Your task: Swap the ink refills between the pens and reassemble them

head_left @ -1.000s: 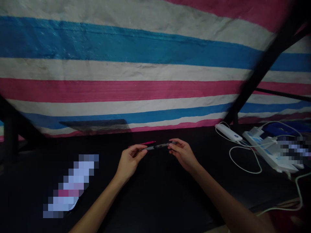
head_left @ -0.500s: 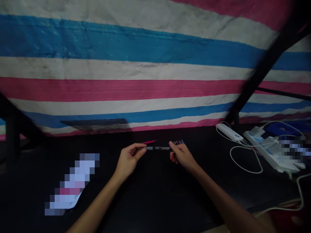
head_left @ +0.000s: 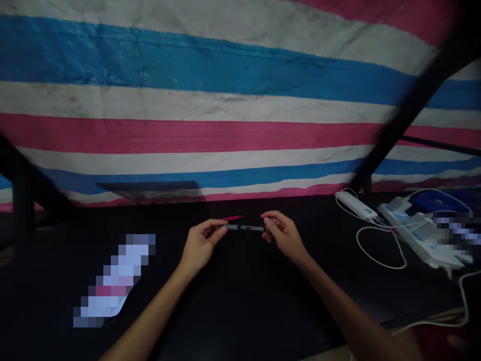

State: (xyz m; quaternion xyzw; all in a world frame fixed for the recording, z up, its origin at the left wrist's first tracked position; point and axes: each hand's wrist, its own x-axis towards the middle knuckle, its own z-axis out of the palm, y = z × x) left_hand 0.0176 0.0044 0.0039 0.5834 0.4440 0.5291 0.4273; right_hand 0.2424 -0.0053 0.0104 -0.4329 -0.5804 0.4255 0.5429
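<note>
A pen (head_left: 245, 228) with a clear middle barrel and grey and dark parts spans the gap between my hands, lying nearly level above the black tabletop. Thumb and fingers of my left hand (head_left: 201, 245) pinch its left end. My right hand (head_left: 287, 235) is closed about its right end, with the thumb along it and the index finger raised a little; the tip there is partly hidden. Just behind lies a red pen (head_left: 235, 218), its left end covered by my left fingers.
On the black table (head_left: 233, 301), a blurred-out bright object (head_left: 114, 281) lies at left. A white power strip (head_left: 413, 225), a white device (head_left: 355, 204), looping cables and a blue item (head_left: 438, 200) occupy the right. Striped sheeting (head_left: 225, 135) and a dark slanted frame bar (head_left: 398, 120) stand behind.
My right index finger has lifted from the pen and stretched to the left. Coloured pen ends seen behind my right hand are now hidden. The view has shifted slightly.
</note>
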